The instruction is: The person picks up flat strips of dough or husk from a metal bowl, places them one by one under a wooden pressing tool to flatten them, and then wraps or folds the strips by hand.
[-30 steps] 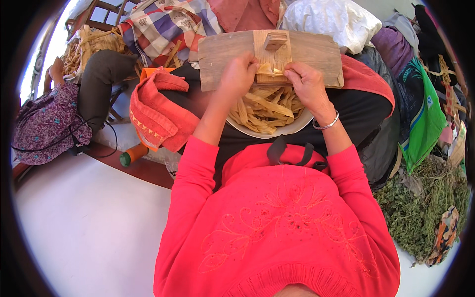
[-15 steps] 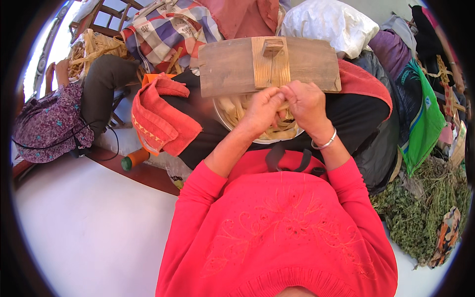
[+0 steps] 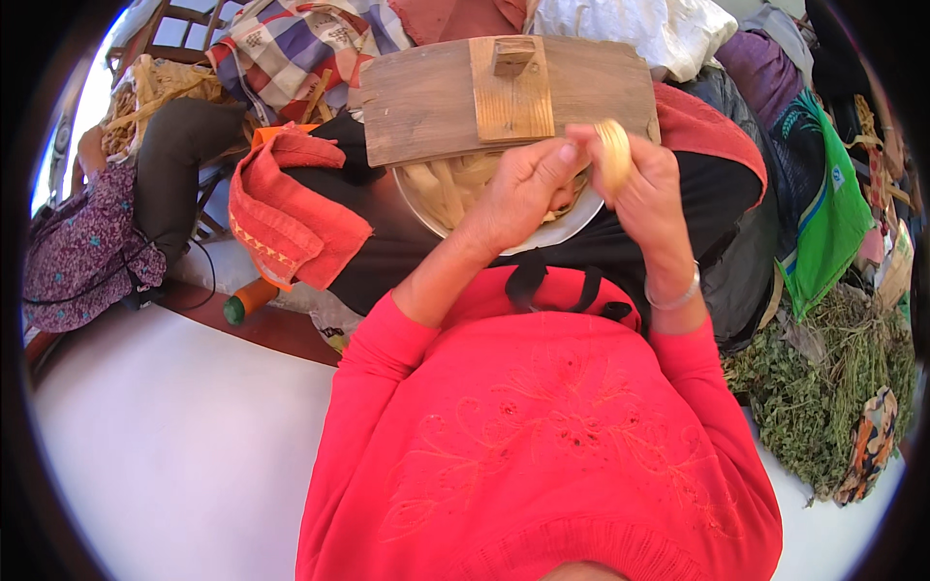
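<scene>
A pale yellow ribbed strip (image 3: 613, 157), perhaps straw or plant fibre, curls in a loop over the fingers of my right hand (image 3: 651, 194). That hand is closed on it and wears a silver bangle (image 3: 676, 292) at the wrist. Right beside it, my left hand (image 3: 528, 189) is closed too, thumb pressed toward the same strip; its fingertips partly hide each other. Below both hands, a white bowl (image 3: 547, 238) in my lap holds many flat pale strips (image 3: 436, 189). A wooden board (image 3: 417, 107) with a block handle lies across the bowl's far side.
A red towel (image 3: 295, 208) hangs over my left knee, another red cloth (image 3: 707, 140) over the right. Another person's patterned sleeve (image 3: 82, 252) is at far left. Dried plants (image 3: 823, 387), a green bag (image 3: 823, 232) and a white sack (image 3: 630, 34) surround the right side.
My right hand has moved right and turned, and the yellow strip now shows looped over its fingers. My left hand stays close by. The whole view has shifted slightly.
</scene>
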Demonstrator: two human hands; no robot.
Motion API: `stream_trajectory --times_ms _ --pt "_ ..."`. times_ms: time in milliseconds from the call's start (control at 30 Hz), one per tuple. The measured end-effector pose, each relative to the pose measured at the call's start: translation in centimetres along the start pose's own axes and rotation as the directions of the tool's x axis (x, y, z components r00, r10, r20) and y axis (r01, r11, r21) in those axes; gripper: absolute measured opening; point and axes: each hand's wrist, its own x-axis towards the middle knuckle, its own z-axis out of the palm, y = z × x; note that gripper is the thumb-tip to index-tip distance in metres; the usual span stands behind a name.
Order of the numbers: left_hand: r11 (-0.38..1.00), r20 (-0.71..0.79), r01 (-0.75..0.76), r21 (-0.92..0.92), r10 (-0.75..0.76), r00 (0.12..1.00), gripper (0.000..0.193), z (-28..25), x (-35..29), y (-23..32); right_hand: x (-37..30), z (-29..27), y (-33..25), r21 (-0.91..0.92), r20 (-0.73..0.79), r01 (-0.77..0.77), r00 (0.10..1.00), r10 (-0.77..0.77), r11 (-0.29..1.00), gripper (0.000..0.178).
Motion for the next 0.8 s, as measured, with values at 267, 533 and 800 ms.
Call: stream_trajectory --times_ms 267,533,800 --pt "0.990 -0.024 0.138 0.035 -0.137 0.990 0.012 -0.6 1.5 -1.9 2.0 0.0 5.5 -0.784 -0.086 0.274 0.841 -0.534 0.557 0.023" --pt "0.231 0.071 -0.179 0.956 0.410 0.909 0.005 -1.6 0.4 -3.1 1.2 -1.0 7.6 -0.815 -0.082 0.126 0.941 -0.328 0.565 0.022" --pt "0.337 0.137 -0.340 0.878 0.503 0.853 0.033 -2.6 0.3 -5.2 -0.4 -0.3 10.0 0.586 0.197 -0.415 0.906 0.375 0.696 0.024"
